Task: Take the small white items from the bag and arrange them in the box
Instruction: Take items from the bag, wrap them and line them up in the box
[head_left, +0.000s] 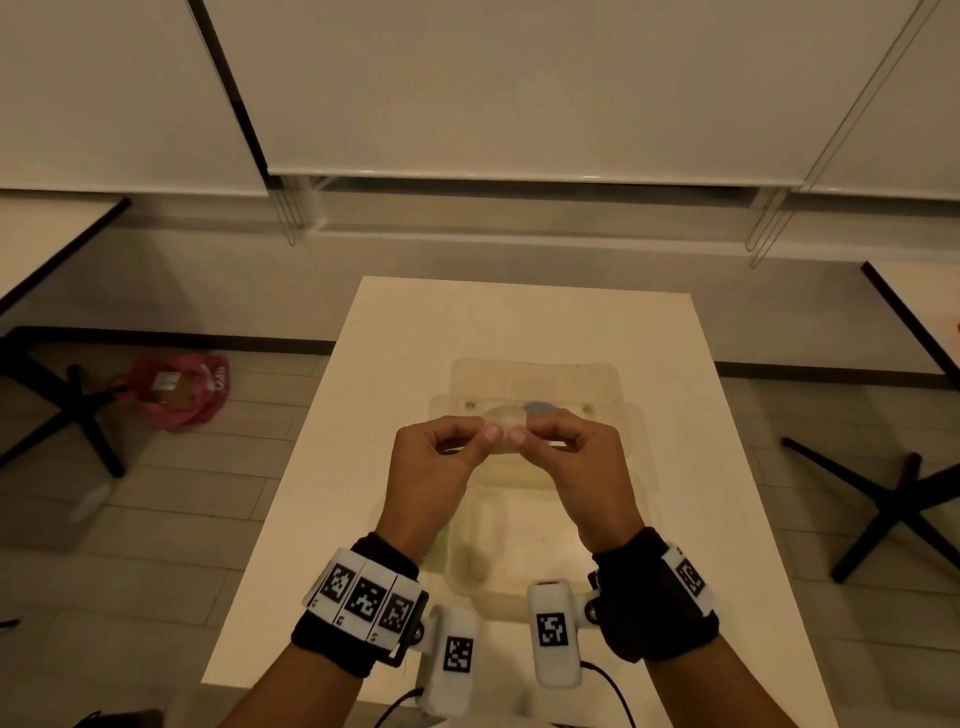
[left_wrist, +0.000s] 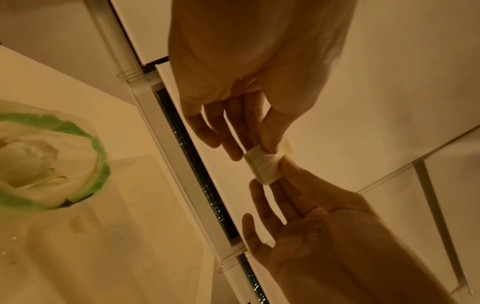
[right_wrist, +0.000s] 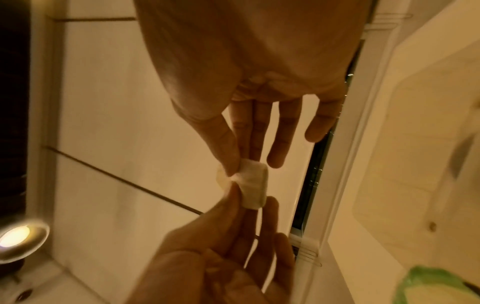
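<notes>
Head view: my left hand (head_left: 434, 467) and right hand (head_left: 576, 467) both pinch one white item (left_wrist: 263, 167); next I'd lower it into the box (head_left: 618, 410) beneath them.

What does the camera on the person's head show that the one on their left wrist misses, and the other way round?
Only the head view shows the whole white table, the clear plastic box lying open on it below the hands, the marker bands on both wrists, and a pink bag on the floor.

Only the left wrist view shows the open green-rimmed bag with pale contents, and the small white item as a clear folded shape.

Both show the left hand and right hand pinching that item together, between thumbs and fingertips, above the box.
</notes>
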